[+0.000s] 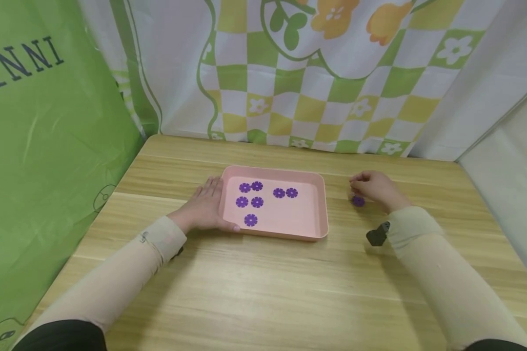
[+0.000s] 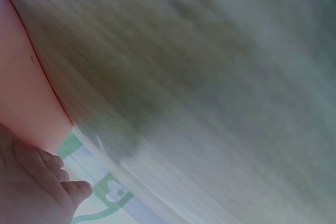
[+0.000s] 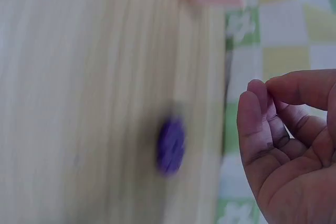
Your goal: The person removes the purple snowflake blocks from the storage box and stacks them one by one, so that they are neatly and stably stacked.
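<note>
My left hand (image 1: 205,207) rests against the left side of a shallow pink tray (image 1: 322,204), its fingers extended along the wall and the thumb at the front rim. In the left wrist view, part of that hand (image 2: 39,182) shows beside the pink wall. Several purple notched plastic discs (image 1: 251,220) lie flat in the tray, mostly in its left half. To the tray's right hovers my right hand (image 1: 377,189), thumb and fingertips together with no object visible between them. Just below it is another purple disc (image 1: 358,200), apart from the fingers and blurred in the right wrist view (image 3: 170,145).
The tray stands on a wooden table (image 1: 263,282). Behind the table hangs a checked, flowered curtain (image 1: 307,92), with a green cloth (image 1: 48,122) at the left. A small black device (image 1: 377,234) sits under the right wrist.
</note>
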